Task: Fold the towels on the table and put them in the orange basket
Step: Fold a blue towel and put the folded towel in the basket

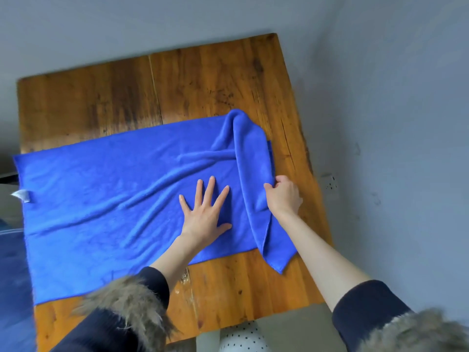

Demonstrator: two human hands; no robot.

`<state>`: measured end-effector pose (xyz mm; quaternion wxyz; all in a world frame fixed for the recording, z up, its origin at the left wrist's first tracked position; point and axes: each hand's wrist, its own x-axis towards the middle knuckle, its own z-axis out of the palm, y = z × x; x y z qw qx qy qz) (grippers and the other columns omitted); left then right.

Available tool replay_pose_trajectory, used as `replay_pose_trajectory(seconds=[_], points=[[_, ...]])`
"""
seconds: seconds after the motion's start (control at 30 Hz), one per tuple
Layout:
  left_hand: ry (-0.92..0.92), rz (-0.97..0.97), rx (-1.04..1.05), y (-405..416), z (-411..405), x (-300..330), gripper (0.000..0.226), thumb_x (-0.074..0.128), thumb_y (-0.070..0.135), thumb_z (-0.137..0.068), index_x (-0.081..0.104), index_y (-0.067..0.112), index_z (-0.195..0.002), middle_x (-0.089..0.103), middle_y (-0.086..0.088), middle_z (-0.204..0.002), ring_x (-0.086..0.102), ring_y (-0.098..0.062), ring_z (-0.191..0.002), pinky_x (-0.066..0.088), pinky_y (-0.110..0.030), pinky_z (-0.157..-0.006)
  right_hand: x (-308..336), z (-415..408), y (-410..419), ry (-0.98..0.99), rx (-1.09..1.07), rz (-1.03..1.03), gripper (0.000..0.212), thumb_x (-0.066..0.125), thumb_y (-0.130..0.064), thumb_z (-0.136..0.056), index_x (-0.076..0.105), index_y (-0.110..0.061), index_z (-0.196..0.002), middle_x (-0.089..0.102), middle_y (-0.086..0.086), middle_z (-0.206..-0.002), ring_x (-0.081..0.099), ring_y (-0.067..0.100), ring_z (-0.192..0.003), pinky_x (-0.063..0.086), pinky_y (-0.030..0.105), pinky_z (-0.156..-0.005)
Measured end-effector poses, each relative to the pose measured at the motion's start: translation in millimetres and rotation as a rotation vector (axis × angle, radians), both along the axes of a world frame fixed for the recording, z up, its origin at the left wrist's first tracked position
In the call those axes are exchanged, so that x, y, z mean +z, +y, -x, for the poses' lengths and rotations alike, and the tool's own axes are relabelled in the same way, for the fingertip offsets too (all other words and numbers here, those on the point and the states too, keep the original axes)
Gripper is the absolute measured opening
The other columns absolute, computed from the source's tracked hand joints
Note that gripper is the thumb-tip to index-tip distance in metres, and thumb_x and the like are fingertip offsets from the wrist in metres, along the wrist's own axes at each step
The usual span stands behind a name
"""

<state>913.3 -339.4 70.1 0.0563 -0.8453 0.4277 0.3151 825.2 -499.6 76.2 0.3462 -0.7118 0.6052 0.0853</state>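
Your blue towel lies spread across the wooden bench, covering most of its middle, with its left end reaching the bench's left edge, where a small white tag sticks out. The towel's right end is turned up and over in a long rumpled fold, with one corner hanging down toward the near edge of the bench. Your left hand presses flat on the towel just left of that fold, its fingers straight and spread, gripping nothing. Your right hand sits just right of the fold, its fingers curled round the folded edge of the towel, thumb against the cloth. Both forearms are bare below dark sleeves with fur trim. Bare wood shows beyond the towel and on its near side. A grey wall runs along the right of the bench, with a white socket on it
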Motion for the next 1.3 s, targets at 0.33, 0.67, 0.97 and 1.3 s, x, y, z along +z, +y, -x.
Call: replay_pose_trajectory(seconds=[0.33, 0.67, 0.97, 1.3], points=[[-0.020, -0.032, 0.029, -6, 2, 7, 0.091, 0.060, 0.050, -0.084, -0.003, 0.034, -0.148, -0.021, 0.000, -0.155, -0.020, -0.029, -0.142, 0.010, -0.068, -0.106, 22, 23, -85, -0.194, -0.237, 0.044, 0.017, 0.048, -0.025, -0.095, 0.050, -0.009, -0.101, 0.051, 0.004, -0.090, 0.045, 0.020, -0.077, 0.028, 0.025, -0.062], [0.177, 0.464, 0.437, -58, 9, 15, 0.028, 0.050, 0.014, -0.093, 0.058, 0.009, -0.119, 0.056, -0.008, -0.119, 0.051, -0.025, -0.111, 0.041, -0.031, -0.092, 25, 26, -88, -0.504, -0.107, -0.095, 0.024, 0.048, -0.009, -0.091, 0.063, -0.015, -0.109, 0.062, -0.002, -0.097, 0.058, 0.011, -0.088, 0.046, 0.023, -0.078], [0.762, 0.388, 1.055, -98, 36, 17, 0.025, 0.046, 0.014, -0.096, 0.053, 0.008, -0.119, 0.063, -0.005, -0.097, 0.062, -0.022, -0.088, 0.053, -0.036, -0.084, 18, 14, -73, -0.499, 0.015, -0.319, 0.013, 0.049, -0.025, -0.095, 0.054, -0.021, -0.084, 0.067, 0.001, -0.081, 0.064, 0.015, -0.071, 0.052, 0.028, -0.068], [0.451, 0.311, 0.936, -124, 38, 9, 0.016, 0.055, 0.033, -0.089, 0.056, 0.017, -0.091, 0.058, 0.003, -0.079, 0.055, -0.018, -0.080, 0.045, -0.028, -0.067, 11, -18, -97, -0.357, -0.153, -0.166, 0.029, 0.054, -0.020, -0.090, 0.047, -0.013, -0.063, 0.055, 0.004, -0.064, 0.057, 0.023, -0.068, 0.044, 0.032, -0.063]])
